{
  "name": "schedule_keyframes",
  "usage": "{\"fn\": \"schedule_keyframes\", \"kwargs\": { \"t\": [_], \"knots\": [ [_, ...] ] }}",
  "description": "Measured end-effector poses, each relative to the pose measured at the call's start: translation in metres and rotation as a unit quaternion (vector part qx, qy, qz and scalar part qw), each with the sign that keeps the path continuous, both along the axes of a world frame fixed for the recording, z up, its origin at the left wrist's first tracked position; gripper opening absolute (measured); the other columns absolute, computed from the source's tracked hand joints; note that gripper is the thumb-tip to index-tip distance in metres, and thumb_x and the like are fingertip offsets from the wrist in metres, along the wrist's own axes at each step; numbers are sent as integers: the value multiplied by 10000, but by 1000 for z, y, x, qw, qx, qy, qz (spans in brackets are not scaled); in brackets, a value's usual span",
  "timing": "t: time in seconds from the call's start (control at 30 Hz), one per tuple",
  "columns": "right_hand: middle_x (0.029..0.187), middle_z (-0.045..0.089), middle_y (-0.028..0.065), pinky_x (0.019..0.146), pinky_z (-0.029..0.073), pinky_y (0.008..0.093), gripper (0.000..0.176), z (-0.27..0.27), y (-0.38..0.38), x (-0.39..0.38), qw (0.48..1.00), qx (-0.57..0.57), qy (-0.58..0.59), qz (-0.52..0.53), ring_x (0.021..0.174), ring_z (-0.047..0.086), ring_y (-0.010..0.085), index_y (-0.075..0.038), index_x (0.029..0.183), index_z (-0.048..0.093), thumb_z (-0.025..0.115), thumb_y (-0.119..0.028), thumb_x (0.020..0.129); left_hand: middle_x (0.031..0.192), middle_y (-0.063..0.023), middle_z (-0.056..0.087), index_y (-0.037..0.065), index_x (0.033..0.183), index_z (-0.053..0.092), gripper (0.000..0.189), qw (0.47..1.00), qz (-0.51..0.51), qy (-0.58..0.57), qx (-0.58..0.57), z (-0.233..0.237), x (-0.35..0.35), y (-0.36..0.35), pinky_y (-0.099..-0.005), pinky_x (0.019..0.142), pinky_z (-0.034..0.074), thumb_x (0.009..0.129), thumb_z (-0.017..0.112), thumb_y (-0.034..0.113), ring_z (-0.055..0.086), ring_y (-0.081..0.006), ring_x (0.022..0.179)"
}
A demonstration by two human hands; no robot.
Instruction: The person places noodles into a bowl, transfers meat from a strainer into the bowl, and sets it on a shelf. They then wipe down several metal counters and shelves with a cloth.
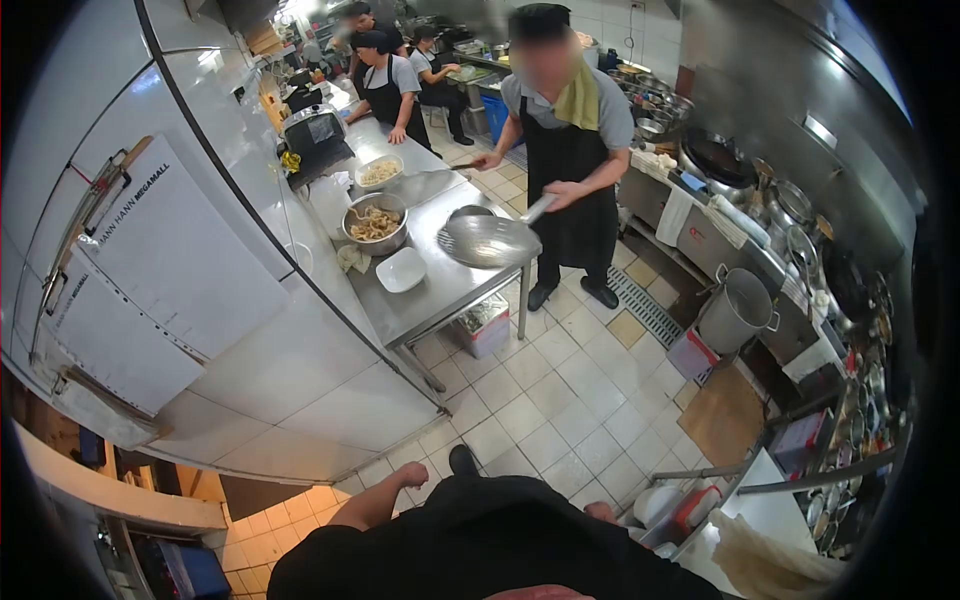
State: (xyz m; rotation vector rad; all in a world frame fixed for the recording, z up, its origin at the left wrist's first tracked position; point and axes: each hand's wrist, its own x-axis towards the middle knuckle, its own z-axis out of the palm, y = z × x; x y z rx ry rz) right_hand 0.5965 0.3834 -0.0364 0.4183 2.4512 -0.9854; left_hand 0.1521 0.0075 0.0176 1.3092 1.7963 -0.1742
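Left hand (409,474), right hand (600,511); beyond, one wok (490,240), four people (570,150).

Legible text, head view:

1. Upper clipped paper sheet (185,255) on the left wall: bold print along its top edge reads "MANN HANN MEGAMALL". Rest of the sheet too faint to read.
2. Lower clipped sheet (120,345), same wall: a line of print along its edge, too small to make out.
3. Steel front panel (690,228) of the cooking range at right: small red mark, not readable.

No other lettering or numbers resolved.
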Motion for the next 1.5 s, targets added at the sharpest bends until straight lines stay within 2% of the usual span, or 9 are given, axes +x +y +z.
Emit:
{"fn": "schedule_keyframes", "kwargs": {
  "t": [0.07,0.17,0.27,0.47,0.57,0.7,0.9,1.23,1.5],
  "knots": [
    [629,571,100,557,443,366,267,-11,-2,20,981,72,86,157,651,570,271,-56,615,519,640,-294,627,647,-114,619,45,665,621,109,998,-50,8,-42,-1,3,-5,-384,550,482,610,556,115,611,-251,604],
    [678,589,126,589,449,379,288,4,-11,27,1000,27,2,11,697,580,296,-66,675,567,564,-354,681,614,-117,610,40,652,620,110,977,170,-63,-116,1,5,-1,-375,561,487,628,544,117,613,-250,603],
    [750,605,146,649,461,379,362,-82,-7,51,999,20,-38,12,763,584,315,-72,760,614,497,-410,699,707,-133,615,31,708,617,159,997,9,10,-72,2,2,17,-372,644,484,678,508,142,609,-269,695],
    [695,592,163,580,453,401,302,-45,17,33,997,49,-57,-14,675,592,301,-53,749,604,518,-341,715,882,-183,573,25,973,487,331,869,443,57,213,60,-17,99,-396,755,433,797,468,304,554,-333,852],
    [692,602,101,500,442,360,237,-13,38,-10,980,-76,-99,-158,594,591,228,-17,780,576,522,-244,743,832,-166,591,30,922,504,286,740,577,104,329,133,-72,161,-382,699,438,831,465,299,572,-318,779],
    [736,598,69,457,435,291,201,26,84,-111,941,-180,-68,-279,565,573,173,-7,881,554,503,-157,756,885,-192,574,-13,921,501,334,504,755,44,416,94,-230,211,-400,747,415,818,495,305,551,-333,846],
    [781,594,95,546,461,265,260,123,121,-323,877,-214,-30,-428,651,574,179,11,959,532,522,-169,772,1060,-224,459,-31,1093,399,434,235,773,391,440,167,-411,258,-457,791,403,816,497,289,460,-381,961],
    [870,591,137,660,463,293,380,214,122,-630,975,-183,74,-100,732,591,186,-34,1086,469,565,-223,771,958,-213,567,12,1069,427,318,547,747,315,211,276,-535,242,-430,756,449,792,460,164,552,-363,894],
    [905,579,193,751,437,359,577,245,78,-791,986,-106,115,62,805,574,297,35,1201,324,543,-238,742,919,-215,586,-19,952,503,314,512,787,270,213,229,-577,228,-421,722,474,691,595,129,580,-354,839]
  ]
}}
